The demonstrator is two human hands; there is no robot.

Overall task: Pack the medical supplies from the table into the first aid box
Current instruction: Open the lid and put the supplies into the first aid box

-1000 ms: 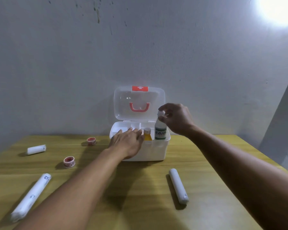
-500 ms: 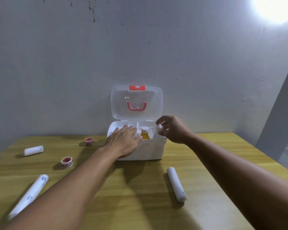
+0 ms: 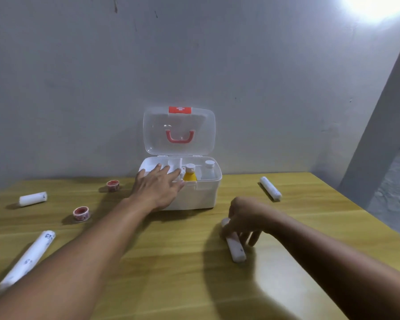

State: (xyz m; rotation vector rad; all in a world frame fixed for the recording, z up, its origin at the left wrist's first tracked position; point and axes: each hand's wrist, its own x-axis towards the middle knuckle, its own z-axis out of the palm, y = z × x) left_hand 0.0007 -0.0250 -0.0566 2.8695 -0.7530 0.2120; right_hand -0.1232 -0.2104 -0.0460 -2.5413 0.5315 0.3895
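The white first aid box (image 3: pixel 203 195) stands open at the back of the table, its clear lid (image 3: pixel 179 132) upright. Inside stand a yellow bottle (image 3: pixel 189 175) and a white bottle (image 3: pixel 208 169). My left hand (image 3: pixel 158 185) lies flat on the box's front left rim, fingers spread and holding nothing. My right hand (image 3: pixel 245 218) hangs over a white bandage roll (image 3: pixel 236 250) lying in front of the box. The thumb sits at the roll's far end and the fingers straddle it. The roll still rests on the table.
On the wooden table (image 3: pixel 171 273) lie another bandage roll (image 3: pixel 270 188) right of the box, a short roll (image 3: pixel 32 199) and a long roll (image 3: pixel 28 259) at the left, and two red-and-white tape rolls (image 3: pixel 81 213) (image 3: pixel 113 185). A wall stands right behind the box.
My right hand lowered the white bottle into the box, let go, and moved back down to the bandage roll in front. The left hand stayed on the box.
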